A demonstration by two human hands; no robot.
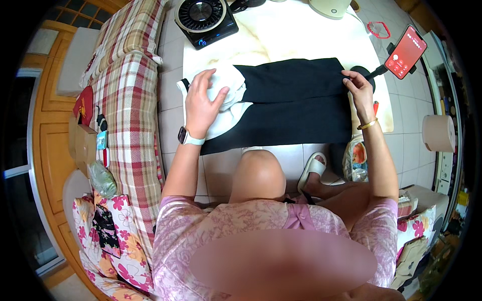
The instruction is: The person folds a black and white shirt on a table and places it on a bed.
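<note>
A black and white garment lies spread across the near part of the table. Its wide black part reaches to the right, with a fold line running along the middle. The white fabric is bunched at the left end. My left hand is over this white bunch with fingers and thumb spread; whether the palm presses on it is hidden. At the far right corner of the black part, my right hand pinches the edge between thumb and fingers. A lower stretch of the garment hangs past the table's near edge.
On the marble-patterned table stand a black cooker-like appliance and a pale appliance. A phone on a stand rises beyond my right hand. A plaid-covered sofa runs along the left; a bag sits below my right forearm.
</note>
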